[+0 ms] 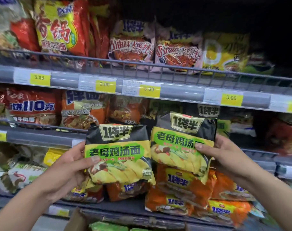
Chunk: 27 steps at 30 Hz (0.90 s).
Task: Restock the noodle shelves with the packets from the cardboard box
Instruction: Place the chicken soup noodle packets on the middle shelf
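I hold two black, yellow and green noodle packets up in front of the shelves. My left hand (72, 165) grips the left packet (118, 154) by its left edge. My right hand (223, 152) grips the right packet (181, 144) by its right edge, a little higher, level with the middle shelf. Both packets are upright with their fronts toward me. A corner of the cardboard box (78, 220) shows at the bottom, with green packets (107, 226) inside it.
Three wire-fronted shelves carry noodle packets: red and yellow ones (58, 27) on top, orange ones (183, 189) below my hands. Yellow price tags (105, 85) line the shelf edges. A dark gap (241, 127) lies behind the right packet on the middle shelf.
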{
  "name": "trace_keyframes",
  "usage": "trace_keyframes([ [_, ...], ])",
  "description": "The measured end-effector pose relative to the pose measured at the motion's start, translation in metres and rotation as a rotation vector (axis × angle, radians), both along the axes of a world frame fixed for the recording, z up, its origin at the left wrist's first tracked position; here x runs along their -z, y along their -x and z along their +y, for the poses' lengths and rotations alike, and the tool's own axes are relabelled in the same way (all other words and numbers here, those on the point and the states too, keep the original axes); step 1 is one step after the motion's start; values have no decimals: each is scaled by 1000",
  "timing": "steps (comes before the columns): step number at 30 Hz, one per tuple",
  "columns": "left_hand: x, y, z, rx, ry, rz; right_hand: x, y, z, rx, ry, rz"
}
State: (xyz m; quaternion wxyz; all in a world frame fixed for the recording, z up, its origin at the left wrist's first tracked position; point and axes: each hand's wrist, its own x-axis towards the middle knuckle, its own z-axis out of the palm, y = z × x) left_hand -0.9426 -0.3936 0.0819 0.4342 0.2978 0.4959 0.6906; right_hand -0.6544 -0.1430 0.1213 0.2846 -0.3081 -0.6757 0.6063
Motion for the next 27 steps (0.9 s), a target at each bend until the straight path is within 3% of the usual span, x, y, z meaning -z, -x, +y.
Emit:
trace_keyframes([
  [6, -6, 6, 7, 3, 46, 53, -23, 41, 24, 87, -62, 16],
  [10, 1, 2, 10, -14, 46, 38, -28, 79, 34, 149, -177, -92],
  [14, 12, 0, 10, 9, 74, 49, -31, 120, 45, 242, -346, -312],
  [17, 14, -6, 11, -12, 90, 88, -43, 138, 42, 299, -552, -635],
  [19, 14, -8, 12, -35, 100, 90, -50, 146, 35, 310, -678, -752],
  [27, 11, -6, 14, -24, 132, 66, -46, 150, 31, 325, -938, -990],
])
